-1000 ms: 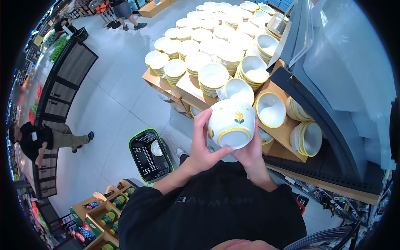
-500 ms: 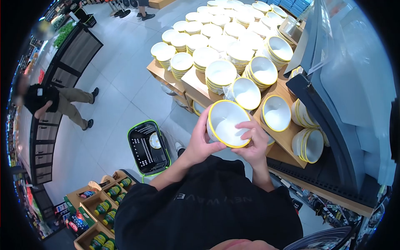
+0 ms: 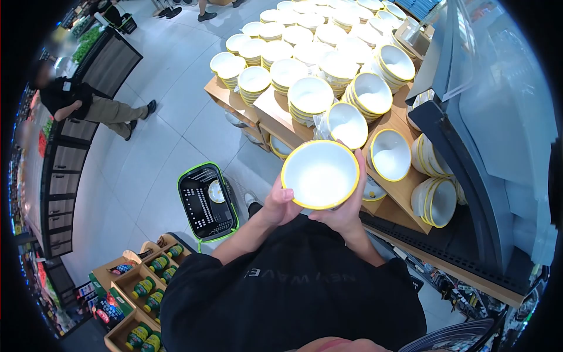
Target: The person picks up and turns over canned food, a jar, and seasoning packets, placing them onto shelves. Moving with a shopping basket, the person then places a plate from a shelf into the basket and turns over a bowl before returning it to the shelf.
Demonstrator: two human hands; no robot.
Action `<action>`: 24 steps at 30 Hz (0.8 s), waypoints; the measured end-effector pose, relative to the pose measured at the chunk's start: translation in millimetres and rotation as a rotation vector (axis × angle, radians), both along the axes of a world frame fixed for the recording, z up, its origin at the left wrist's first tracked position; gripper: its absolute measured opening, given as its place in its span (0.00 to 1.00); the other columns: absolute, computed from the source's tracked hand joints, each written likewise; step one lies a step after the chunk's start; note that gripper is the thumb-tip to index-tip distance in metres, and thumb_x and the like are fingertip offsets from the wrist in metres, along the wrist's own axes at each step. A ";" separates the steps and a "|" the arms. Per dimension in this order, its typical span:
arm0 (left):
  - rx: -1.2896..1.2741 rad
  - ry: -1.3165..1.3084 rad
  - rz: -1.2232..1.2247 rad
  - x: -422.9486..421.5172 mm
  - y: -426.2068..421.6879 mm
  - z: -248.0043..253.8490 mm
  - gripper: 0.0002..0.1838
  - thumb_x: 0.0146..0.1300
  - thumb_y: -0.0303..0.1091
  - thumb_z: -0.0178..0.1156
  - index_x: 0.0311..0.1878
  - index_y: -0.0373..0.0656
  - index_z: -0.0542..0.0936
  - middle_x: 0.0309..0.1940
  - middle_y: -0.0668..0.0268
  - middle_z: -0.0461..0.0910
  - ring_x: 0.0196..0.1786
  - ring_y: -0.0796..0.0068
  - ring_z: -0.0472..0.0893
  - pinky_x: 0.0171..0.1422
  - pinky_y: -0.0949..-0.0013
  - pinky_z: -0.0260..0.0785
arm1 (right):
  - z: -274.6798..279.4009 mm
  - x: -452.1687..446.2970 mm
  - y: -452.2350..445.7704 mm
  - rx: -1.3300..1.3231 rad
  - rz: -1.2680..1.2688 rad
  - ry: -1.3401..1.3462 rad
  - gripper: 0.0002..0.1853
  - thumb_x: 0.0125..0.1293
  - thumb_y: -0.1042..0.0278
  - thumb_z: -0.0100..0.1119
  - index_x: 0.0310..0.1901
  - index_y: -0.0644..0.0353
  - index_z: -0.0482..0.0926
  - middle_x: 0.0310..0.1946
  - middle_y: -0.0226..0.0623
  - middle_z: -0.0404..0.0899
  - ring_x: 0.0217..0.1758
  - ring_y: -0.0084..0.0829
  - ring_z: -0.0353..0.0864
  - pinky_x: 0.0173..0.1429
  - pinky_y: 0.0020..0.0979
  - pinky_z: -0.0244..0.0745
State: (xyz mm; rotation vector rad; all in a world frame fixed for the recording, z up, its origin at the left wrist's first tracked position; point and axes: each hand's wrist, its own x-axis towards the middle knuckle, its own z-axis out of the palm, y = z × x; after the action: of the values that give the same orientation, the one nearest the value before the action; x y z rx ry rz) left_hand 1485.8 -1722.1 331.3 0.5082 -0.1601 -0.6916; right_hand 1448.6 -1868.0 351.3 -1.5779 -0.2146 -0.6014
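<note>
Between my hands is a white bowl (image 3: 321, 174) with a yellow rim, its open top facing me. My left hand (image 3: 278, 202) grips its left side, the thumb over the rim. On the right side my right hand (image 3: 347, 206) wraps round the outer wall, with part of its fingers hidden behind the bowl. Just beyond stand a similar bowl (image 3: 347, 125) at the end of a stack and another bowl (image 3: 390, 155) on the wooden display table (image 3: 375, 205).
Many stacks of yellow-rimmed bowls (image 3: 311, 97) cover the table ahead. A black basket (image 3: 205, 220) with a green rim sits on the floor, a small patterned dish (image 3: 216, 191) inside. Wooden bins with green-labelled jars (image 3: 143, 287) are at lower left. A person (image 3: 88, 105) walks at left.
The bowl has turned more level, and my right hand has shifted from inside its rim to the outer wall. The person at left has moved farther along.
</note>
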 end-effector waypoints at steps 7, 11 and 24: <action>0.030 0.018 0.044 4.2 -15.6 17.2 0.52 0.58 0.54 0.61 0.77 0.43 0.43 0.72 0.58 0.54 0.74 0.62 0.59 0.76 0.57 0.53 | 10.0 2.3 -7.6 -0.135 -0.115 0.244 0.61 0.40 0.57 0.81 0.71 0.69 0.50 0.61 0.52 0.68 0.63 0.44 0.73 0.64 0.39 0.70; 0.123 -0.116 0.152 1.4 -18.0 8.9 0.52 0.60 0.57 0.63 0.76 0.42 0.45 0.71 0.58 0.56 0.73 0.65 0.59 0.75 0.61 0.51 | 18.3 4.6 -11.8 -0.234 -0.182 0.238 0.60 0.40 0.56 0.80 0.70 0.70 0.52 0.58 0.51 0.70 0.61 0.44 0.74 0.63 0.39 0.70; 0.312 -0.167 0.130 0.2 -13.5 -6.5 0.52 0.54 0.58 0.70 0.71 0.35 0.57 0.62 0.59 0.69 0.66 0.69 0.69 0.70 0.66 0.59 | 16.6 -3.9 -11.9 -0.101 -0.107 0.383 0.64 0.41 0.43 0.80 0.70 0.69 0.49 0.60 0.51 0.65 0.64 0.42 0.68 0.66 0.38 0.65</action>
State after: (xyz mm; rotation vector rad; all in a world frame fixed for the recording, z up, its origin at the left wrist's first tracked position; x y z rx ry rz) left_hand 1486.0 -1735.6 324.8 0.8691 -0.1745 -0.5487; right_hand 1444.7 -1880.0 368.0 -1.7771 0.1300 -0.3638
